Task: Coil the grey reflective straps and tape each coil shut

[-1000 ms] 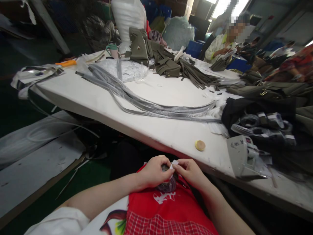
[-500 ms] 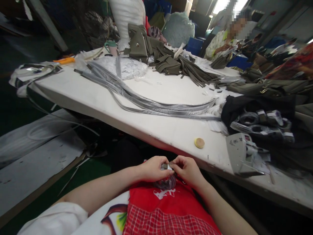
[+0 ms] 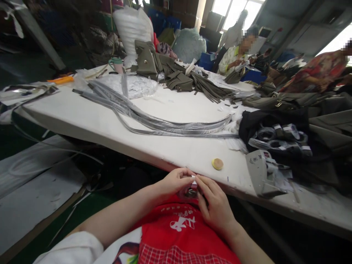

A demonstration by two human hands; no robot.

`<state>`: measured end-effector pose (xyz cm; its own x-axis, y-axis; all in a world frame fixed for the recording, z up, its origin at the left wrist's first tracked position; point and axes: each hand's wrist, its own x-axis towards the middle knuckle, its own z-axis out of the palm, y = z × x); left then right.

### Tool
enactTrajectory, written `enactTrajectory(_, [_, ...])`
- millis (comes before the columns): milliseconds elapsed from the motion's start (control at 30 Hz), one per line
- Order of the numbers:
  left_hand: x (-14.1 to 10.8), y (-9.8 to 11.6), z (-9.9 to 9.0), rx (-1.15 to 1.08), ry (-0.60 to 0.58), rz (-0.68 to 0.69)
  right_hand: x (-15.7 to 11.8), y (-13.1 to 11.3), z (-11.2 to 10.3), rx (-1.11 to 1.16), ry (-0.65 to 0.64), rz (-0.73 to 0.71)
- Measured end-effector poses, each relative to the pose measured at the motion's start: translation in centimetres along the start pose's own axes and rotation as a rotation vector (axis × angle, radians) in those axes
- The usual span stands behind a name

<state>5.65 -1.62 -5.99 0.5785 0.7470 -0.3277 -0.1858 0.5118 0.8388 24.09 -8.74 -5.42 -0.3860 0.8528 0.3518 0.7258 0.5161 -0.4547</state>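
In front of the red apron (image 3: 162,220), both hands hold a small coiled strap (image 3: 184,193) that looks wrapped in clear plastic. A white band (image 3: 193,178) shows at its top between the fingertips. My left hand (image 3: 174,181) is closed round the coil's left side, thumb on top. My right hand (image 3: 213,200) presses against the right side with its fingers bent over the band. Palms and fingers hide much of the coil. Just beyond the hands, a yellow tape roll (image 3: 217,164) lies flat near the table edge.
Long plastic-covered grey strips (image 3: 165,126) curve across the white table (image 3: 143,154). At right, similar coils (image 3: 277,137) rest on black cloth (image 3: 247,123), near a grey-white holder (image 3: 255,170). Olive bag pieces (image 3: 178,80) are piled farther back. Other people (image 3: 232,64) work across the table.
My right hand has turned and flattened over the coil, where before its thumb and finger pinched at the band. The coil has risen slightly, and the camera view has shifted.
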Motion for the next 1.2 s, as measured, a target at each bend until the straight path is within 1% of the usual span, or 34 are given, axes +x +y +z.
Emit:
enactTrajectory(133, [1.3,-0.1,1.2,0.042,-0.116,-0.011,-1.1,-0.6,-0.1,-0.005,0.11,0.093])
enactTrajectory(233, [2.0,0.4,2.4,0.077,-0.124,-0.012,-1.7,-1.1,-0.6,-0.075,0.108,0.083])
enactTrajectory(300, [2.3,0.8,3.0,0.114,-0.141,-0.016,-2.1,0.0,-1.8,-0.12,0.096,0.052])
enactTrajectory(333, [2.5,0.9,3.2,0.133,-0.159,-0.022,-2.6,1.1,-2.8,-0.151,0.125,0.057])
enactTrajectory(367, [2.6,1.0,3.4,0.146,-0.18,-0.027,-3.2,2.7,-4.2,-0.192,0.194,0.091])
enactTrajectory(400, [2.7,1.0,3.4,0.164,-0.2,-0.03,-4.0,4.8,-5.8,-0.239,0.305,0.166])
enactTrajectory(433, [2.8,1.1,3.4,0.189,-0.217,-0.03,-5.0,7.0,-7.6,-0.274,0.443,0.286])
enactTrajectory(467, [2.9,1.1,3.5,0.215,-0.228,-0.028,-6.1,9.5,-9.4,-0.297,0.601,0.441])
enactTrajectory(500, [2.9,1.1,3.5,0.232,-0.228,-0.023,-7.2,12.0,-11.1,-0.276,0.713,0.633])
enactTrajectory(533, [2.9,1.1,3.6,0.238,-0.221,-0.021,-8.3,14.3,-12.6,-0.197,0.753,0.803])
enactTrajectory(600, [2.8,1.0,3.9,0.201,-0.194,-0.022,-9.9,18.2,-14.6,-0.076,0.722,0.937])
enactTrajectory(633, [2.8,0.9,4.1,0.166,-0.182,-0.027,-10.3,19.6,-15.0,-0.008,0.686,0.96])
enactTrajectory(700, [3.0,0.7,4.4,0.143,-0.166,-0.044,-10.8,21.1,-15.1,0.109,0.641,0.967])
enactTrajectory(767, [3.3,0.4,4.3,0.176,-0.176,-0.066,-11.1,21.2,-14.7,0.19,0.657,0.969])
enactTrajectory(833, [3.6,0.0,4.0,0.197,-0.199,-0.076,-12.0,20.6,-14.2,0.224,0.71,0.972])
enactTrajectory(900, [3.7,-0.2,3.8,0.167,-0.214,-0.084,-13.4,19.8,-13.6,0.237,0.753,0.998])
enactTrajectory(1000, [3.5,-0.3,4.1,0.097,-0.181,-0.104,-15.6,19.0,-12.1,0.262,0.755,1.078])
enactTrajectory(1067, [3.4,-0.1,4.6,0.081,-0.164,-0.103,-16.4,18.4,-11.0,0.274,0.743,1.125])
enactTrajectory(1133, [3.4,0.0,5.0,0.11,-0.177,-0.07,-16.0,17.3,-10.0,0.283,0.73,1.145])
enactTrajectory(1200, [3.7,-0.1,5.4,0.162,-0.195,-0.029,-14.2,15.3,-9.2,0.334,0.691,1.108])
